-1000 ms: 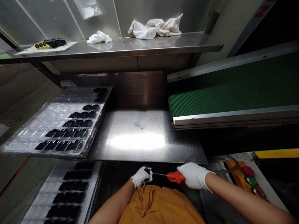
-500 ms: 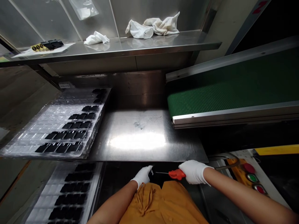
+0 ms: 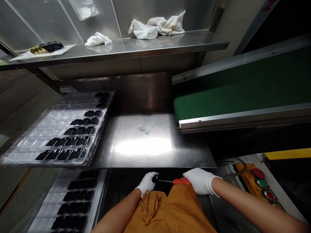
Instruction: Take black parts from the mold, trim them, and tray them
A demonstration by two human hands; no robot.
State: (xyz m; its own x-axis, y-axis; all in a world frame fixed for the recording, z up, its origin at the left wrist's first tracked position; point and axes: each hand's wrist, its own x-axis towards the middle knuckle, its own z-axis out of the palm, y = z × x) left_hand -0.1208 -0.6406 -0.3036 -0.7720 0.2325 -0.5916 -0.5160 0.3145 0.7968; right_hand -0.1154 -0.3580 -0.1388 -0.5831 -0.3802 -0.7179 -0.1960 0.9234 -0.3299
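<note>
Close in at the bottom of the frame, a white-gloved left hand (image 3: 147, 183), fingers curled shut around a small black part (image 3: 155, 178), just above the folds of a mustard-yellow garment (image 3: 167, 210). Right hand (image 3: 200, 181), gloved the same, fingers clenched around an orange-handled tool (image 3: 182, 181), its thin metal shaft level and reaching across to the black part, tip right beside it, any contact too small to tell. Just left of the hands, a clear plastic tray (image 3: 43, 210) with black parts in rows, and above it a second clear plastic tray (image 3: 36, 137), likewise in rows, edge against a stainless steel plate (image 3: 145, 145) bright with glare. To the right of the gloved hand, a control panel (image 3: 243, 171) with red and green buttons. Farther up on the right, a green conveyor belt (image 3: 230, 97) in a metal frame, its end beside the steel plate. Farthest, a steel shelf (image 3: 155, 43) under crumpled white cloths (image 3: 155, 27), with a paper sheet (image 3: 24, 56) at its left end bearing black parts (image 3: 51, 47).
</note>
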